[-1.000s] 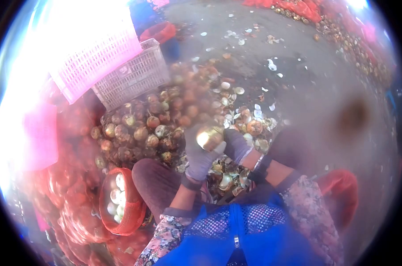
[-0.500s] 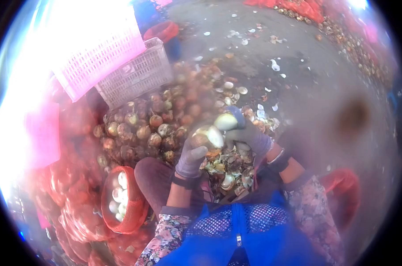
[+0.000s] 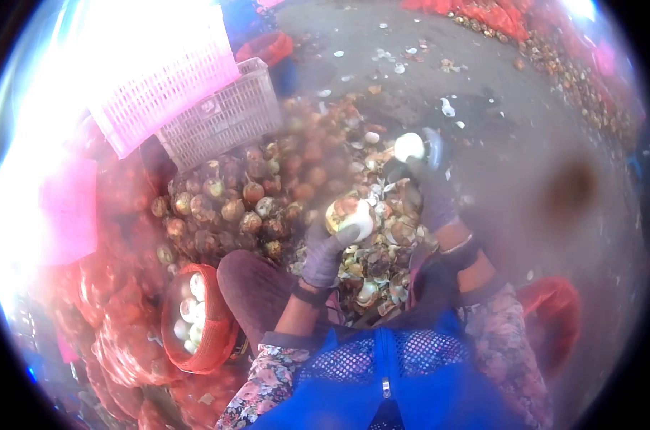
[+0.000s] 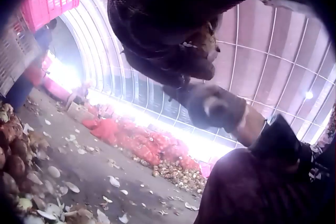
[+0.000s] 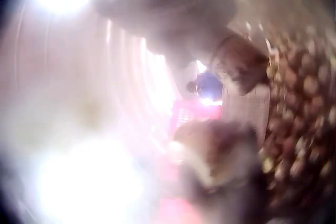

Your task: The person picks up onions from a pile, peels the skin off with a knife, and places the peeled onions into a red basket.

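In the head view, my gloved left hand [image 3: 323, 251] grips a partly peeled onion [image 3: 349, 217], with brown skin on one side and white flesh on the other. My gloved right hand [image 3: 437, 201] is up to the right, apart from that onion and blurred. At its fingers shows a rounded white piece of onion peel [image 3: 409, 147]. The left wrist view has the left hand [image 4: 157, 29] around the onion [image 4: 202, 50], the right hand [image 4: 215, 108] behind it. Below the hands lies a heap of peelings [image 3: 382, 265].
Unpeeled onions [image 3: 232, 208] are piled ahead to the left, before a pale plastic crate [image 3: 225, 118] and a pink crate [image 3: 167, 86]. By the left knee, a red mesh bag [image 3: 214, 337] contains peeled onions [image 3: 189, 312]. Peel scraps dot the grey floor [image 3: 411, 79].
First the hands were together at the onion; then they parted. The right hand has moved away up and right with white peel, and more white shows on the onion in the left hand.
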The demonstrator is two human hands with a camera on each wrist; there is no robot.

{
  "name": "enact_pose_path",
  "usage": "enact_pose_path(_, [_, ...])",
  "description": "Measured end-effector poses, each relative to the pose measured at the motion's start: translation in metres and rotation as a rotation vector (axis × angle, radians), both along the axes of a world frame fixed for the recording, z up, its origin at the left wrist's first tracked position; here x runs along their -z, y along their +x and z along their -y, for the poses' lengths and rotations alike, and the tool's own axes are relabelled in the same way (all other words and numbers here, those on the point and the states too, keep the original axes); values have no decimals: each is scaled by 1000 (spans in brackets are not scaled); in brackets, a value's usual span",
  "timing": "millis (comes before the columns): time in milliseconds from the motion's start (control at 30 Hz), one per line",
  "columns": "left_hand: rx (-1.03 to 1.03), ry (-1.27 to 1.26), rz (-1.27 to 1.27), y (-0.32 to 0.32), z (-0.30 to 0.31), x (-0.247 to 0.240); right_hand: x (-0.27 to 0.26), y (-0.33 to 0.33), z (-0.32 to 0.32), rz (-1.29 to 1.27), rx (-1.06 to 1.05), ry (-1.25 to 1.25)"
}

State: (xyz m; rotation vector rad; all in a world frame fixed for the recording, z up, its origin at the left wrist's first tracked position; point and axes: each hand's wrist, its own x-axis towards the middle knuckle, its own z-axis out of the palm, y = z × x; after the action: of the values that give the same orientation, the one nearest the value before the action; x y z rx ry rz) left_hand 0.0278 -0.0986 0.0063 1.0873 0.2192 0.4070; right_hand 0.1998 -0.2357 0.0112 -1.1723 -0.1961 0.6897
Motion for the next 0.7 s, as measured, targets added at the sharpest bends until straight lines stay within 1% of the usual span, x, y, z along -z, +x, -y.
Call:
enact_pose_path(67, [-70,72,-40,2,-2,-5,-27,-8,-5,344,-63,-547])
enact_pose_path(100, [-109,132,-55,2,-4,-5,-9,-18,0,726,-93,-487])
enact_pose_path(200, [-212,359,-90,3,-12,9,16,-43,-6,1230,-129,-604])
enact_pose_path(267, [-243,506,-150,3,-17,19,14,-63,-12,1265,-155,-595])
enact_pose_path(300, [-283,551,-135,6,-16,19,13,-69,-14,1283,-168,-593])
enact_pose_path(400, [-277,507,-150,4,-9,10,17,-72,-20,1304,-164,-627])
enact_pose_path(500, [-303,425,-82,4,4,-2,20,-70,-23,1319,-128,-653])
enact_pose_path(600, [-424,743,-156,7,2,9,31,-67,-27,1250,-80,-562])
enact_pose_path(700, [-444,1045,-210,2,-1,-2,28,-63,-26,1080,-173,-500])
